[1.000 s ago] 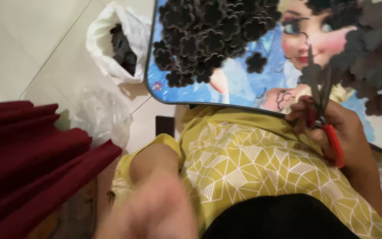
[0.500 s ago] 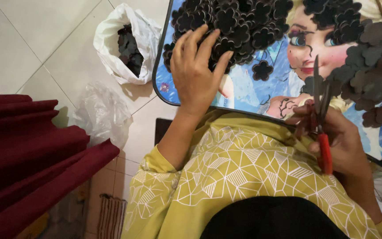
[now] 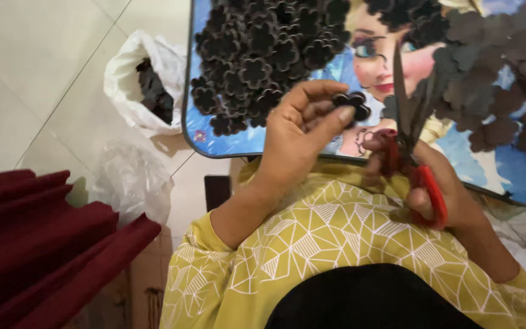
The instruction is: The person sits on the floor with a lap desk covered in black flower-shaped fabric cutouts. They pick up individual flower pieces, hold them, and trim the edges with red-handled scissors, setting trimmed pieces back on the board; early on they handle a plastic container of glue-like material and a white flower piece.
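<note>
My left hand (image 3: 302, 131) pinches a dark flower-shaped cutout (image 3: 353, 103) between thumb and fingers, just above the near edge of a blue picture tray (image 3: 214, 137). My right hand (image 3: 442, 195) grips red-handled scissors (image 3: 412, 131), blades pointing up and slightly parted, right beside the cutout. A heap of dark flower cutouts (image 3: 263, 55) covers the tray's left part. Another flatter spread of dark cutouts (image 3: 500, 79) lies on its right part.
A white plastic bag (image 3: 147, 91) with dark pieces sits on the tiled floor left of the tray. A clear crumpled bag (image 3: 132, 180) lies nearer. Dark red cloth (image 3: 38, 237) fills the lower left. My yellow patterned garment (image 3: 336, 250) is below.
My left hand came up from my lap, reached onto the heap, and has now drawn back holding one cutout near the scissors. The scissors shifted slightly toward it.
</note>
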`<state>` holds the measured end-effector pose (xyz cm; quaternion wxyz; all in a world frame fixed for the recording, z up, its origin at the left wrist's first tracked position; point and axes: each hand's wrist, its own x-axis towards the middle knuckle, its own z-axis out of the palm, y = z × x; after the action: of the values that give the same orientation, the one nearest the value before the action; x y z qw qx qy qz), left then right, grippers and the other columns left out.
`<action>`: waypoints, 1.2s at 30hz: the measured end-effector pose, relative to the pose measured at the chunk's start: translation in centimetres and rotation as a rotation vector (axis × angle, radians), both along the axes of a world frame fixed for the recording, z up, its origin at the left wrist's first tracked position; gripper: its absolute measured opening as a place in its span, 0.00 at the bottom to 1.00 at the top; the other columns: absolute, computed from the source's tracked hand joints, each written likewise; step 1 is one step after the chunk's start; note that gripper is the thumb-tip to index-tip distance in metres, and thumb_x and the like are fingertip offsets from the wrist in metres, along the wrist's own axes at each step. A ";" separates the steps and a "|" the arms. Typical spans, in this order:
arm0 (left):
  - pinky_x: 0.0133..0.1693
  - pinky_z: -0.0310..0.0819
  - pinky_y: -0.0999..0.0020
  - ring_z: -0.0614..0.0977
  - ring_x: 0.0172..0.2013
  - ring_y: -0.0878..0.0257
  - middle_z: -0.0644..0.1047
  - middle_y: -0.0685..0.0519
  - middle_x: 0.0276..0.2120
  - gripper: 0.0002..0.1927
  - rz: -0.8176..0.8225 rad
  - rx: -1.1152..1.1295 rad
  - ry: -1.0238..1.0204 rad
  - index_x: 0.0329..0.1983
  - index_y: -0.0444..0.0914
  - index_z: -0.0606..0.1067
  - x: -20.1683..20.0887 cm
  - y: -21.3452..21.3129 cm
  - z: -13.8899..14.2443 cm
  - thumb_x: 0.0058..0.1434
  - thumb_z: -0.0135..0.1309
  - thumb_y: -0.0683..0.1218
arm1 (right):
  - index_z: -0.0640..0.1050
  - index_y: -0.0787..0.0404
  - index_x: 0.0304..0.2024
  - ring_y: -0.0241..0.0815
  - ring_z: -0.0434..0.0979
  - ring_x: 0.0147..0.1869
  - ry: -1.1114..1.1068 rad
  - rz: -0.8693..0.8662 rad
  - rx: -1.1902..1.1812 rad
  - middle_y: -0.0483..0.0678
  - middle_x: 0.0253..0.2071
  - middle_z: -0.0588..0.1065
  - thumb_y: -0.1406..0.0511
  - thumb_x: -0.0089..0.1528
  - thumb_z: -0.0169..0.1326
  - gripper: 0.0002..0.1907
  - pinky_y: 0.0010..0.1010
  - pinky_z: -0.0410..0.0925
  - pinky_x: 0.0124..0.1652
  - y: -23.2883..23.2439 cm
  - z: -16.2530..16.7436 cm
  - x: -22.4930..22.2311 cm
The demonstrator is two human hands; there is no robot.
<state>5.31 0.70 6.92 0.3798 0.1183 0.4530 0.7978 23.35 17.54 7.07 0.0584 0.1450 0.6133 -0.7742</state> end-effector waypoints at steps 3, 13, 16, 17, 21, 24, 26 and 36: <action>0.49 0.78 0.77 0.82 0.45 0.70 0.81 0.49 0.47 0.19 -0.115 0.008 0.002 0.62 0.34 0.70 1.7 0.9 0.6 0.70 0.57 0.35 | 0.60 0.69 0.68 0.41 0.74 0.57 0.072 -0.051 -0.008 0.49 0.59 0.70 0.29 0.52 0.57 0.62 0.33 0.68 0.52 -0.2 0.3 -0.1; 0.49 0.83 0.73 0.83 0.46 0.70 0.81 0.52 0.47 0.15 -0.226 -0.094 0.134 0.60 0.30 0.74 3.9 5.1 2.8 0.71 0.56 0.37 | 0.66 0.72 0.66 0.38 0.69 0.47 0.010 -0.110 0.113 0.48 0.43 0.68 0.27 0.51 0.54 0.62 0.32 0.69 0.50 1.3 1.4 3.0; 0.48 0.81 0.75 0.83 0.46 0.70 0.82 0.52 0.48 0.16 -0.241 -0.140 0.230 0.60 0.30 0.75 4.4 6.1 3.2 0.70 0.57 0.38 | 0.66 0.71 0.64 0.37 0.69 0.44 0.009 -0.133 0.137 0.47 0.41 0.68 0.27 0.52 0.53 0.61 0.31 0.72 0.47 1.9 1.5 3.9; 0.48 0.80 0.76 0.83 0.46 0.70 0.82 0.52 0.48 0.16 -0.245 -0.147 0.246 0.60 0.30 0.75 4.5 6.4 3.2 0.70 0.57 0.38 | 0.67 0.71 0.64 0.37 0.70 0.43 0.009 -0.143 0.137 0.47 0.41 0.68 0.27 0.52 0.53 0.61 0.31 0.72 0.47 2.1 1.4 4.2; 0.47 0.77 0.78 0.82 0.47 0.71 0.81 0.51 0.49 0.18 -0.263 -0.156 0.217 0.62 0.30 0.74 5.2 7.4 2.8 0.69 0.58 0.37 | 0.69 0.68 0.62 0.36 0.70 0.39 -0.031 -0.169 0.172 0.46 0.37 0.68 0.27 0.51 0.51 0.59 0.30 0.71 0.42 2.7 1.1 5.1; 0.46 0.79 0.78 0.82 0.45 0.72 0.82 0.50 0.47 0.21 -0.266 -0.176 0.191 0.63 0.31 0.72 5.6 8.3 2.3 0.67 0.59 0.36 | 0.69 0.67 0.60 0.35 0.69 0.37 -0.015 -0.181 0.163 0.45 0.34 0.68 0.27 0.52 0.51 0.57 0.28 0.69 0.40 3.2 0.7 5.7; 0.45 0.78 0.78 0.82 0.44 0.72 0.83 0.49 0.46 0.21 -0.270 -0.181 0.173 0.63 0.31 0.72 5.8 8.7 1.9 0.68 0.59 0.36 | 0.70 0.67 0.59 0.35 0.69 0.36 -0.042 -0.184 0.186 0.45 0.33 0.68 0.26 0.52 0.50 0.56 0.28 0.68 0.38 3.4 0.4 6.1; 0.40 0.75 0.80 0.80 0.39 0.73 0.83 0.49 0.43 0.27 -0.260 -0.200 0.100 0.68 0.31 0.68 5.7 9.1 0.7 0.66 0.60 0.35 | 0.71 0.66 0.51 0.32 0.68 0.31 -0.074 -0.202 0.183 0.42 0.29 0.67 0.27 0.50 0.52 0.53 0.24 0.64 0.31 3.9 -1.3 6.5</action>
<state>11.01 9.82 7.60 0.4666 0.1770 0.5293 0.6862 29.84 21.43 5.73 -0.0105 0.2393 0.6609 -0.7112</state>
